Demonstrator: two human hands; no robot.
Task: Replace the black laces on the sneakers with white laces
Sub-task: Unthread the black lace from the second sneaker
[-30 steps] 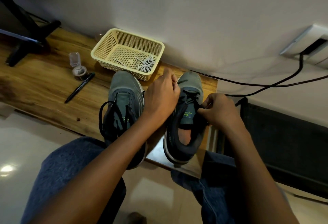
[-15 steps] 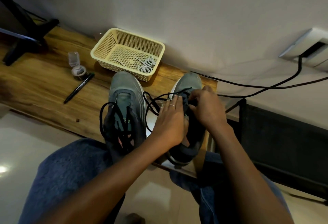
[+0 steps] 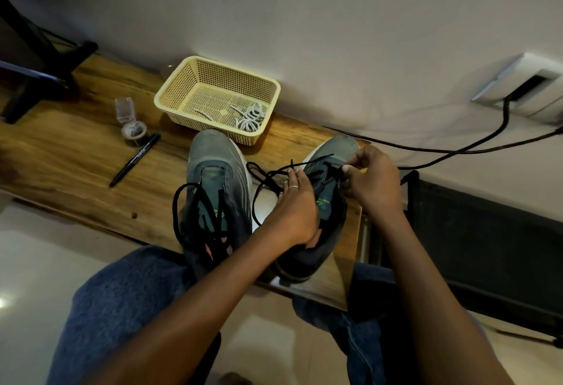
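The right hand (image 3: 373, 185) pinches the black lace (image 3: 268, 176) at the upper eyelets of the right sneaker (image 3: 323, 202), thumb and fingertips curled tight on the cord near the toe end of the lacing. The left hand (image 3: 294, 208) lies across the near side of the same shoe, fingers fairly straight, pressing it down while loose lace loops out from beneath them toward the gap between the shoes. The left sneaker (image 3: 213, 183) stands just beside it, its own black lace slack and partly drawn out over the tongue. Both shoes rest on the wooden table (image 3: 76, 153), heels at the near edge. The white laces (image 3: 249, 118) lie coiled in the cream basket (image 3: 182, 92) just beyond the toes, untouched. A pen (image 3: 135, 159) and a small clear container (image 3: 131, 124) sit well to the left. Judgement: the lace is light, limp and prone to tangle; it is best taken close to the eyelet and drawn one crossing at a time. The shoe is soft-walled and will shift unless held at the collar or midfoot.
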